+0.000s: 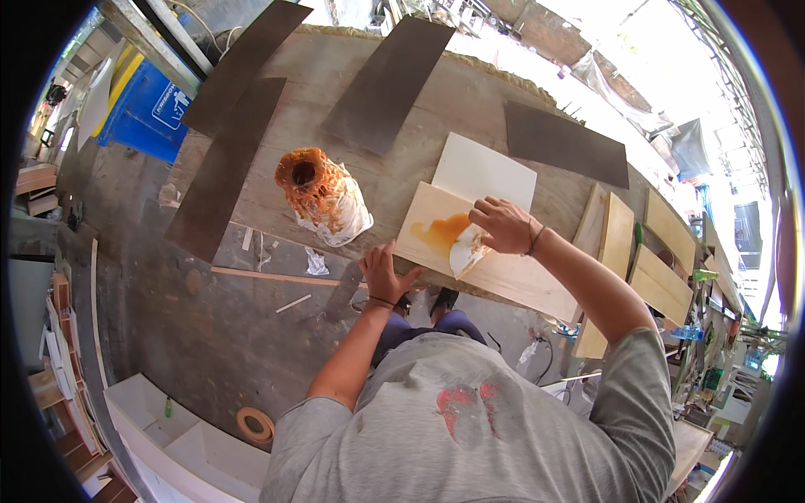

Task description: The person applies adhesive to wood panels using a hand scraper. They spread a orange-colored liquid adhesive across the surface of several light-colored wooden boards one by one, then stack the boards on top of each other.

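My right hand (506,225) grips a white curved-edged spreader (464,254) smeared with amber glue. The spreader rests on a pale plywood board (530,283), beside a puddle of amber glue (447,228). My left hand (386,273) is at the near left corner of that board, thumb and fingers apart, holding nothing. Against the board's far side lies a white panel (478,163). To the left of the board stands a white container (337,206), its top and upper side crusted with thick amber-brown glue.
Dark brown sheets (390,80) lie along the far and left parts of the worktable (289,109). More wooden panels (662,281) are at the right. A blue bin (147,109) stands beyond the table's left end. A tape roll (255,425) is on the left below.
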A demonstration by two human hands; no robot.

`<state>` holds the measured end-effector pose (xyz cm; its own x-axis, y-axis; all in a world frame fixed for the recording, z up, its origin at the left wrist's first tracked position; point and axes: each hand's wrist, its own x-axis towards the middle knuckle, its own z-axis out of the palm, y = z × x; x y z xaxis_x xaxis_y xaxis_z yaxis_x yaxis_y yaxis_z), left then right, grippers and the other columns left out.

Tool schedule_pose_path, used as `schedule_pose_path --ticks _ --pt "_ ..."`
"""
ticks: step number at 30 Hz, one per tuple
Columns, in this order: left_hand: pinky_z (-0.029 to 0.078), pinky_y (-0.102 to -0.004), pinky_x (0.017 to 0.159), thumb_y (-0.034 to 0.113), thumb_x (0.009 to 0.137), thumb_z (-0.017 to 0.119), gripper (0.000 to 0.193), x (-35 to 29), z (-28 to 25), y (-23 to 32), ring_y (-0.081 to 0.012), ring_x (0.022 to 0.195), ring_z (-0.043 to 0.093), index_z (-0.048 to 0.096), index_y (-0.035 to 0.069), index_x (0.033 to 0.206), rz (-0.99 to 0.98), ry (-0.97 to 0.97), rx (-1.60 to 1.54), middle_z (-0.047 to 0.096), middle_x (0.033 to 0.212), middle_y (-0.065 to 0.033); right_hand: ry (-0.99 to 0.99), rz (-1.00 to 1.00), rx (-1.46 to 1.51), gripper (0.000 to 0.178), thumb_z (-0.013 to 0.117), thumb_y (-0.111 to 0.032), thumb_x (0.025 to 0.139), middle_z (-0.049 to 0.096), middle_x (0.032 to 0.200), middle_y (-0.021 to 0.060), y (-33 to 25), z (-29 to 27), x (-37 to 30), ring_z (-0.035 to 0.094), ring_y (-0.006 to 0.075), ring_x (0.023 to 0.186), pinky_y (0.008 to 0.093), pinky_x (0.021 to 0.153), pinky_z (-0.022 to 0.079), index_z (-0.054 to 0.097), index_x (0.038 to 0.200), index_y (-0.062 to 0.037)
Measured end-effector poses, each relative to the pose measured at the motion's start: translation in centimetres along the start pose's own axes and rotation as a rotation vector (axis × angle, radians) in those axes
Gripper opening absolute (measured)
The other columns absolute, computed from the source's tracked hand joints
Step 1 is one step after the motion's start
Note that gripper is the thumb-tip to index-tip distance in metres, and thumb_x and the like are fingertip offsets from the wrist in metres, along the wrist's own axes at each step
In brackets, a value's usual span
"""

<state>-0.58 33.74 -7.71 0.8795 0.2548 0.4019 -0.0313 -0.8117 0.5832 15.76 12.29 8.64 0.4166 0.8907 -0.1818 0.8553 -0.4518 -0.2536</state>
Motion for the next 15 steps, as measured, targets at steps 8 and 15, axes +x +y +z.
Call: schedule_pose_path --ticks 8,15 --pt "0.031 -0.0429 0.086 0.066 0.066 0.064 0.078 0.1 0.0 -0.2 -0.0272 0.1 0.049 0.054 0.005 0.114 -0.027 -0.016 -0.03 0.055 0.101 -0.0091 0.088 0.071 0.139 0.034 0.065 -0.016 0.072 0.054 0.095 0.0146 2.1 -0.2 5.6 0.054 0.0338 0.095 0.0424 0.078 0.045 0.047 0.096 -0.0019" --pt "0.031 -0.0441 0.087 0.063 0.062 0.07 0.081 0.3 0.0 -0.1 -0.0283 0.1 0.048 0.052 0.005 0.116 -0.007 -0.025 0.006 0.053 0.101 -0.0107 0.396 0.309 0.102 0.04 0.068 -0.02 0.071 0.054 0.095 0.0168 3.7 0.1 11.7 0.054 0.0359 0.092 0.0425 0.077 0.045 0.046 0.1 -0.002"
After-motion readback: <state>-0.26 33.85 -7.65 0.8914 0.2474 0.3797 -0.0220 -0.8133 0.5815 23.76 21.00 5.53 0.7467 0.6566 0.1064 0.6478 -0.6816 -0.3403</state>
